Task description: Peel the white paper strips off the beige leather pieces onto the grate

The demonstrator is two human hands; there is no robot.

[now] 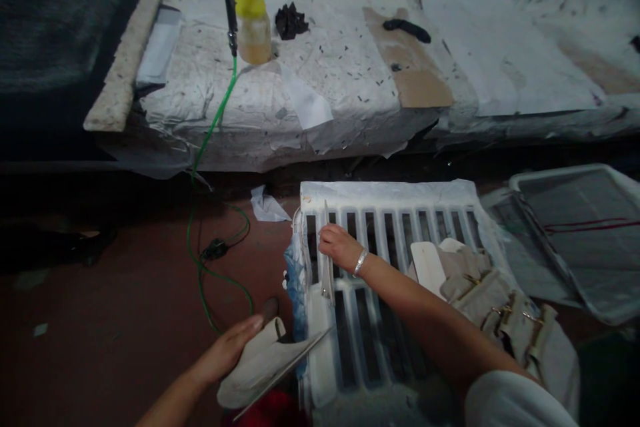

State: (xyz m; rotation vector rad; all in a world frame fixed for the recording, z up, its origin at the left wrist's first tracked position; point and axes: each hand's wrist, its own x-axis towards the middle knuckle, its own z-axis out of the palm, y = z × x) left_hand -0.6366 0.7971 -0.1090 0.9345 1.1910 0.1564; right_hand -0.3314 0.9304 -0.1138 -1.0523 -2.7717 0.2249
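Note:
My left hand (pixel 227 350) holds a pale beige shoe upper (pixel 263 363) near the bottom of the view, fingers wrapped round its top edge. My right hand (pixel 340 245), with a bracelet at the wrist, is closed on a thin light strip (pixel 327 260) that stands upright against a white slatted rack (pixel 395 213). More beige shoe pieces with buckles (pixel 495 300) lie on the rack's right side, beside my right forearm.
A paper-covered workbench (pixel 340 67) runs across the top, with a yellow-capped bottle (pixel 253 23), a hanging tool on a green hose (pixel 215 120), and dark scraps. A grey tray (pixel 575 233) sits at right. The floor is reddish brown.

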